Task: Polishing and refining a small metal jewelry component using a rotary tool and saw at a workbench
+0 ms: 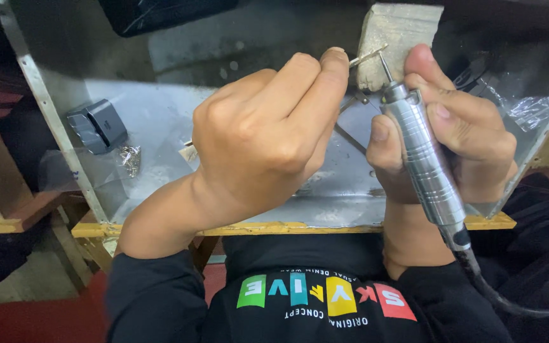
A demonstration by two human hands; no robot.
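My left hand [268, 133] is closed in a pinch, its fingertips holding a thin silvery metal piece [368, 56] against a worn wooden block [395, 32] at the top of the bench. My right hand [452, 127] grips a ribbed silver rotary handpiece [424, 159] like a pen. Its fine bit [386, 67] points up and meets the metal piece right at the block. A black flexible cable [497, 298] runs from the tool's lower end off to the right.
A metal-lined bench tray [160, 121] lies under both hands, with a yellow wooden front edge [287, 227]. A small dark grey box [98, 125] and a heap of tiny metal bits [129, 157] sit at its left. Clear plastic sheeting [535, 101] hangs at right.
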